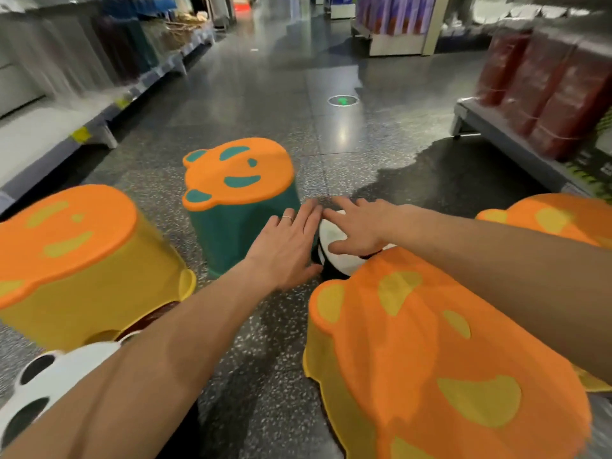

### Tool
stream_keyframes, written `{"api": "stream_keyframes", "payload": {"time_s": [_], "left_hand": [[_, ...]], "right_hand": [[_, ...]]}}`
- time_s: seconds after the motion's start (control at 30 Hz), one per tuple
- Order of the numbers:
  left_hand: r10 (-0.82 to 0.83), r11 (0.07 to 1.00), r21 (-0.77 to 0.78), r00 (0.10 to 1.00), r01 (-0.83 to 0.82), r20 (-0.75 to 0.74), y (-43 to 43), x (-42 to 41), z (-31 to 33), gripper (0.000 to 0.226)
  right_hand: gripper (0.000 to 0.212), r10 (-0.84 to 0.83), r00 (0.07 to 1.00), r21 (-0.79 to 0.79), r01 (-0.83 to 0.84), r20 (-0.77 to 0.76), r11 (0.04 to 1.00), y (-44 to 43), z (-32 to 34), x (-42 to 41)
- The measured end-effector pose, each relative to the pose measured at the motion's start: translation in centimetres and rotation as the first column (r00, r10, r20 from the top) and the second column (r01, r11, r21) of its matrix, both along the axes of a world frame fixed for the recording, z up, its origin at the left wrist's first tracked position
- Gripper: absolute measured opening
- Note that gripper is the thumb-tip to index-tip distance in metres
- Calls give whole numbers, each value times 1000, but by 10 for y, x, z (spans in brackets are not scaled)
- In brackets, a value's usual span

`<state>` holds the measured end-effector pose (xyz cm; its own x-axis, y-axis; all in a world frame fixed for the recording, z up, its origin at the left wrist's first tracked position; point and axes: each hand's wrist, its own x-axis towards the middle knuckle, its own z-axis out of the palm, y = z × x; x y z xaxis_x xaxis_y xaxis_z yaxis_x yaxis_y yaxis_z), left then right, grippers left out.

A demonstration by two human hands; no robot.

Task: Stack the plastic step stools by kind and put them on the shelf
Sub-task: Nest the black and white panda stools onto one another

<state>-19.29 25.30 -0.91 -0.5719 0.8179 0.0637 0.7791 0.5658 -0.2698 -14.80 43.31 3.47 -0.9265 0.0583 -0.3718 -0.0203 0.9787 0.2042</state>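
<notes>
Bear-faced plastic step stools stand on the shop floor. A green stool with an orange top is straight ahead. Yellow stools with orange tops stand at the left, at the near right and at the far right edge. A white-and-black stool is mostly hidden behind the near right one. My right hand lies on its white top, fingers spread. My left hand reaches beside it, between it and the green stool, fingers apart and holding nothing. Another white-and-black stool sits at the bottom left under my forearm.
A low white shelf runs along the left of the aisle with dark goods further back. On the right a grey low shelf carries red packs. The speckled dark floor stretches ahead, with a round green marker.
</notes>
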Motion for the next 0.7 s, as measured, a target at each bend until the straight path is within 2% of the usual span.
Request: {"api": "stream_keyframes", "payload": {"time_s": [0.13,0.27,0.4,0.53,0.7], "left_hand": [[-67,994,-78,994,74,80,33,-26,-26,116],[-210,960,-161,970,228,122,60,-37,-61,92],[-303,953,43,941,300,150,72,-34,-84,70],[-362,920,218,918,325,163,72,-31,-96,69],[-433,869,341,885,360,169,59,-36,-96,48]], "right_hand": [[92,-254,962,-127,265,100,956,40,-14,-12],[104,-365,904,-121,397,224,910,68,-41,-19],[110,-371,870,-165,438,325,883,79,-52,-29],[107,-312,914,-248,375,257,893,89,-57,-37],[98,-244,946,-385,311,214,869,87,-62,-29]]}}
